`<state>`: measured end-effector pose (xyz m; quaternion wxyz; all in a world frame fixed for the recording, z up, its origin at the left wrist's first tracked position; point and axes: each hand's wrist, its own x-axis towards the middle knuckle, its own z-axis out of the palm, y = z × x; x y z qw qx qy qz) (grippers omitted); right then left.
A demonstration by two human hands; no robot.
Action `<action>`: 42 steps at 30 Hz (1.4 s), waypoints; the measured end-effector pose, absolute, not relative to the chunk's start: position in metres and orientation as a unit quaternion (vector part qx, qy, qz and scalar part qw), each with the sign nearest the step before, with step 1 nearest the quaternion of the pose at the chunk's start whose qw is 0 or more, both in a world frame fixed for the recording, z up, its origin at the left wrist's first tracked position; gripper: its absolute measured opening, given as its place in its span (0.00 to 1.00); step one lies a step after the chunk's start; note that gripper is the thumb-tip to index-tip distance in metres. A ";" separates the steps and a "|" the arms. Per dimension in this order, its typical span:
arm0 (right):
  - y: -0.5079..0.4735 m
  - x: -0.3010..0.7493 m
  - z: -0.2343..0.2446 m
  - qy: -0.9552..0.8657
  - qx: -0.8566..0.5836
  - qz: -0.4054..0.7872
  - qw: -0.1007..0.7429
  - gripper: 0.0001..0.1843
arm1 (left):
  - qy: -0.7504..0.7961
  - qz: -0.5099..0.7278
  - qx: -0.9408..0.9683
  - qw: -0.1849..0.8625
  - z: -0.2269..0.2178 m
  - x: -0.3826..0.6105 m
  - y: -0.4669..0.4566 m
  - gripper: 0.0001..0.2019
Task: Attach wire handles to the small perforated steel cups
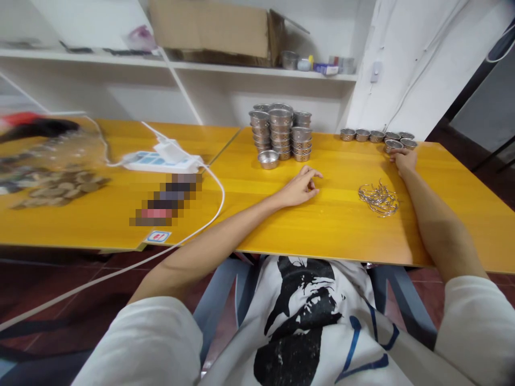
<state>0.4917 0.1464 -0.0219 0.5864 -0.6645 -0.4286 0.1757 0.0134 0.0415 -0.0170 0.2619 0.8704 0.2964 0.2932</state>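
Note:
My right hand (403, 160) reaches to the far right of the table, its fingers closed at the rim of a small perforated metal cup (393, 145). Another such cup (409, 143) stands right beside that hand, and a row of them (362, 135) runs behind. My left hand (301, 187) rests over the middle of the table, fingers loosely bent and apart, with nothing in it. Beyond it rise several stacks of perforated metal cups (280, 128), with a single shiny cup (268, 159) in front. Between my arms lies a tangled pile of thin bent metal wires (379, 199).
A white power strip (161, 161) sits left of the stacks, its cable (217, 209) looping over the table edge. Brown pieces (66, 187) are heaped farther left. Behind the table, a shelf (257, 69) holds a cardboard box (213, 29).

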 end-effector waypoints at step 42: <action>0.037 0.404 0.027 -0.846 -0.490 0.137 0.159 0.11 | 0.477 0.361 0.793 0.117 -0.002 -0.025 0.068 0.14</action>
